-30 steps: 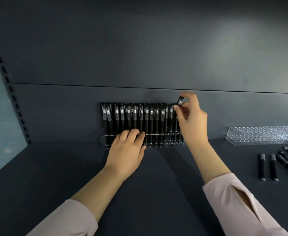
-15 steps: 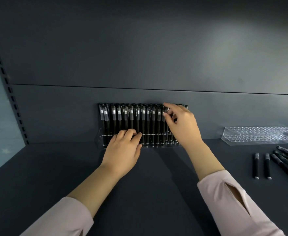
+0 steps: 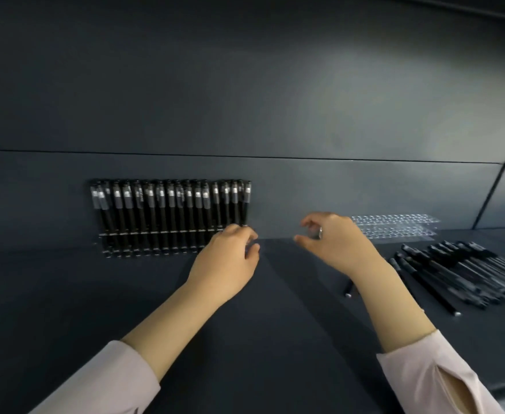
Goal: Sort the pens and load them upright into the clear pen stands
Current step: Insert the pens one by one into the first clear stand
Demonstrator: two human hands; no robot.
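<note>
Black pens (image 3: 170,216) upright, filling clear stand (image 3: 131,254); loose pens (image 3: 466,276) flat; empty stand (image 3: 394,225).

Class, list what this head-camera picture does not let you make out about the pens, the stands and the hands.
- Right end of the filled clear pen stand: covered by the left hand.
- Loose pile of black pens: cut off by the right edge, too overlapped to count.
- Empty clear plastic stand: its left end is behind the right hand.
- One pen: mostly behind the right forearm.
- Cap printing: too blurred.
</note>
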